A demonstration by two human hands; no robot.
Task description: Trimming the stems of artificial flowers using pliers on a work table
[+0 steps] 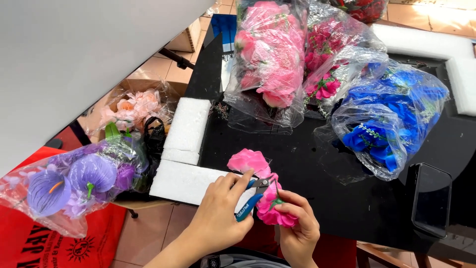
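At the table's near edge, the left hand [218,211] gripped blue-handled cutters [252,197], their blades at a pink flower [271,206] that the right hand [297,228] held closed around. Another pink flower [248,161] lay just beyond, beside white foam blocks [186,149] at the left edge. Bags of pink flowers [270,59] and blue flowers [391,119] sat farther back on the black table [307,164].
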